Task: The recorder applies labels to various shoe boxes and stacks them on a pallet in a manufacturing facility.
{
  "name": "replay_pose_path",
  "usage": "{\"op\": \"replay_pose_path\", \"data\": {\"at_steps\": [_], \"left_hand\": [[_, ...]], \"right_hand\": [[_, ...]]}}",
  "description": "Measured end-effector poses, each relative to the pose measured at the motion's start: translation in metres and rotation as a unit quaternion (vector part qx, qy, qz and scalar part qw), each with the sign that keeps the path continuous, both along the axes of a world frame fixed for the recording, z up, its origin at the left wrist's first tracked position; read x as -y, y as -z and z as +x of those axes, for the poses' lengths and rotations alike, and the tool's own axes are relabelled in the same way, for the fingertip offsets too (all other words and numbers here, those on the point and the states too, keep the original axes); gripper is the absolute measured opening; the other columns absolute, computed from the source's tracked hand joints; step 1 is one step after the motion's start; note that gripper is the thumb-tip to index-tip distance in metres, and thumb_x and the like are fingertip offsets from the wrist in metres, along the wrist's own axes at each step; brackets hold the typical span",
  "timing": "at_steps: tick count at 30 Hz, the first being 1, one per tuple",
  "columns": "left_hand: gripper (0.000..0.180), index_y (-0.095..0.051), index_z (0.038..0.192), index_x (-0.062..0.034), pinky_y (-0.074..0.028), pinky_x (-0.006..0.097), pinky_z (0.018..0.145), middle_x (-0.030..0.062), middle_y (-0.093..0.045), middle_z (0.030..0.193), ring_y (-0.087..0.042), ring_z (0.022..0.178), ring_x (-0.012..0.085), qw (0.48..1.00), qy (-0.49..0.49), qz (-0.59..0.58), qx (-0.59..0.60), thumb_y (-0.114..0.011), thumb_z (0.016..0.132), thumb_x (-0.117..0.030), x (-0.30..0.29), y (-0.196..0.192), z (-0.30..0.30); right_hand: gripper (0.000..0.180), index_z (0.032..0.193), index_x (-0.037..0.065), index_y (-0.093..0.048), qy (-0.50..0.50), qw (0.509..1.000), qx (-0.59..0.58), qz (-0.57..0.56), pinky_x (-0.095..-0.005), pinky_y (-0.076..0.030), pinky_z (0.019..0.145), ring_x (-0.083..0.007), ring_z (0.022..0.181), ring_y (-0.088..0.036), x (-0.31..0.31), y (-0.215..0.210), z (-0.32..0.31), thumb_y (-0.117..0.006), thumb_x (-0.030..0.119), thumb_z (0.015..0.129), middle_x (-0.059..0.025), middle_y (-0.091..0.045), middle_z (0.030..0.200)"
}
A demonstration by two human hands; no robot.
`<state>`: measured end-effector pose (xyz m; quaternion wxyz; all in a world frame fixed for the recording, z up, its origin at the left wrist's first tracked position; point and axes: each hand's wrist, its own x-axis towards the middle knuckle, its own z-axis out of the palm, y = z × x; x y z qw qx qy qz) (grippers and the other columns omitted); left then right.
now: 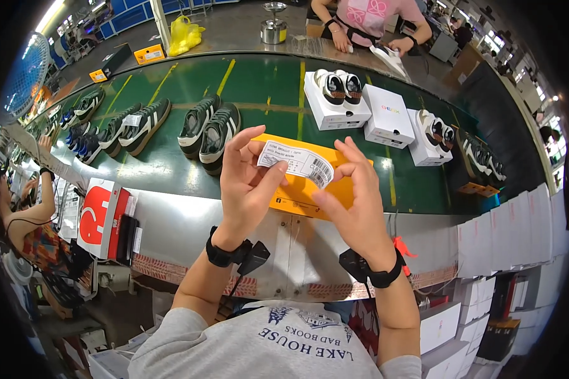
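Observation:
A white printed label [286, 155] with a barcode is in front of an orange box [300, 194], its right end curling. My left hand [250, 183] is closed on the label's left part, thumb pressed on its face. At the label's right end, my right hand [359, 202] has its fingers spread, the forefinger and thumb apart around the curled corner and other fingertips by the box's upper edge. Whether it touches the label I cannot tell. Both wrists wear black bands with small dark devices. The box's underside is hidden.
Dark green shoes [212, 131] stand beyond on the green conveyor [253, 79]. White shoeboxes [389, 114], some topped with shoes, stand to the right. A red-and-white box [100, 215] is left, white paper stacks [509, 227] right. A co-worker [376, 22] handles a shoe across the line.

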<state>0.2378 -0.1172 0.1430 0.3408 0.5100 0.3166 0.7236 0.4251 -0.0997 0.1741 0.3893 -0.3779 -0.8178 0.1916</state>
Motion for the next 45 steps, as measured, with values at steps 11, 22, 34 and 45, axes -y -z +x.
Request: {"op": "replay_pose_path", "data": {"at_steps": [11,22,34,45], "left_hand": [[0.015,-0.057,0.101,0.0005,-0.051,0.023,0.066,0.0071,-0.064,0.089,-0.059,0.079,0.0112,0.998,-0.021,-0.054,-0.010,-0.061,0.087,0.003,-0.003,-0.006,-0.008],[0.011,-0.073,0.084,-0.0071,-0.041,0.028,0.071,0.0008,-0.069,0.080,-0.050,0.076,0.0158,0.905,-0.155,0.061,-0.392,-0.075,0.073,-0.004,-0.009,-0.003,-0.024],[0.017,-0.078,0.087,-0.0141,-0.039,0.027,0.072,-0.0027,-0.066,0.082,-0.048,0.079,0.0154,0.884,-0.128,0.063,-0.446,-0.077,0.071,-0.008,-0.012,0.001,-0.023],[0.017,-0.079,0.086,-0.0160,-0.038,0.027,0.071,-0.0046,-0.063,0.081,-0.045,0.078,0.0153,0.880,-0.130,0.067,-0.453,-0.078,0.070,-0.009,-0.013,0.001,-0.012]], "right_hand": [[0.020,0.084,0.004,-0.052,-0.014,0.999,-0.045,-0.001,-0.0465,-0.029,0.107,-0.0357,0.133,-0.039,-0.018,0.010,0.015,-0.066,0.018,0.086,-0.0188,-0.050,0.135],[0.026,0.072,0.005,-0.051,0.002,0.999,0.045,-0.004,-0.0438,-0.030,0.109,-0.0387,0.138,-0.031,-0.012,-0.005,0.047,-0.074,0.014,0.079,-0.0202,-0.043,0.142],[0.030,0.071,0.006,-0.048,-0.034,0.996,0.034,-0.072,-0.0432,-0.028,0.111,-0.0370,0.141,-0.029,-0.019,-0.007,0.060,-0.075,0.015,0.078,-0.0174,-0.042,0.144],[0.025,0.072,0.005,-0.052,-0.042,0.994,0.031,-0.092,-0.0421,-0.030,0.110,-0.0361,0.142,-0.026,-0.021,-0.006,0.070,-0.075,0.013,0.079,-0.0173,-0.040,0.146]]}}
